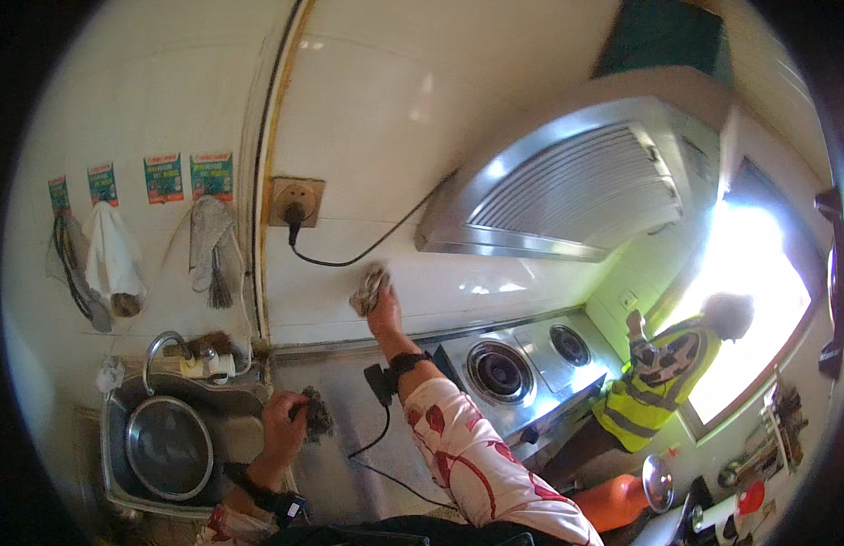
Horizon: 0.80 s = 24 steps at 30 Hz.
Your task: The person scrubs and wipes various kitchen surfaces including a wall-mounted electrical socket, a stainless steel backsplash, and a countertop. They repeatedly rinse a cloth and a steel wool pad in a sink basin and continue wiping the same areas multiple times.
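My right hand (386, 307) presses a crumpled cloth (370, 290) against the tiled wall (326, 286), below the black cable of a plugged-in appliance. Lower left, my left hand (284, 420) grips a dark, frayed scouring pad (317, 415) over the stainless steel counter (340, 471), close to the sink's right edge. Both wrists wear black straps, and a black cable runs from the right one down across the counter.
A sink (238, 416) holding a round metal basin (169, 447) is at left. A gas stove (538, 368) stands at right under a range hood (572, 191). A person in a yellow vest (657, 389) stands by the window. Cloths hang from wall hooks; an orange gas cylinder (609, 501) is lower right.
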Each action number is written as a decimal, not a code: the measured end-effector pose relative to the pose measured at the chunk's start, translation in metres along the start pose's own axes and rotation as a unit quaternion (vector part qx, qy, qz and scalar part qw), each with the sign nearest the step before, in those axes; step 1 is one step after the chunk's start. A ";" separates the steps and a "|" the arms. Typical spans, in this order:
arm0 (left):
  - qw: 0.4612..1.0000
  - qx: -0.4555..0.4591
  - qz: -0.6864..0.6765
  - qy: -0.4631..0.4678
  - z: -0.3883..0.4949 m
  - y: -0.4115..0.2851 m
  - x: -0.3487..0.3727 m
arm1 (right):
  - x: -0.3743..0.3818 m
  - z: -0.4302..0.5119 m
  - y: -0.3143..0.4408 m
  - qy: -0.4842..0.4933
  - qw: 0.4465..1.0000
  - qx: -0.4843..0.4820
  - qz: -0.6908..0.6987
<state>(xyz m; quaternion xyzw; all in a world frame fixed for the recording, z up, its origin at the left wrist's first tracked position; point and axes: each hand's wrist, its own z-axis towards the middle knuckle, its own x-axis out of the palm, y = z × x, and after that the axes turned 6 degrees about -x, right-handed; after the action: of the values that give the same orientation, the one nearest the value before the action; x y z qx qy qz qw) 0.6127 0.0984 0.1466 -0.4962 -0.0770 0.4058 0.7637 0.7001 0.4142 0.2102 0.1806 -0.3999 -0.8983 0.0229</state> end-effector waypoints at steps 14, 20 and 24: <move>0.866 -0.244 -0.424 0.100 0.032 -0.011 0.063 | -0.100 -0.178 0.116 0.231 0.811 0.384 0.375; 0.969 -0.055 -0.191 0.146 0.001 -0.053 0.109 | -0.112 -0.197 0.113 0.256 0.699 0.357 0.565; 0.975 0.148 0.094 0.138 -0.006 -0.086 0.108 | -0.116 -0.188 0.110 0.206 0.760 0.313 0.531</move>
<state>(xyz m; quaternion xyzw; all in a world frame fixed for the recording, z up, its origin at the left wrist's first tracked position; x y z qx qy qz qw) 0.7336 0.1547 0.1832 -0.4337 0.1367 0.4103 0.7905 0.8616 0.2274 0.2095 0.1173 -0.6761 -0.5078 0.5209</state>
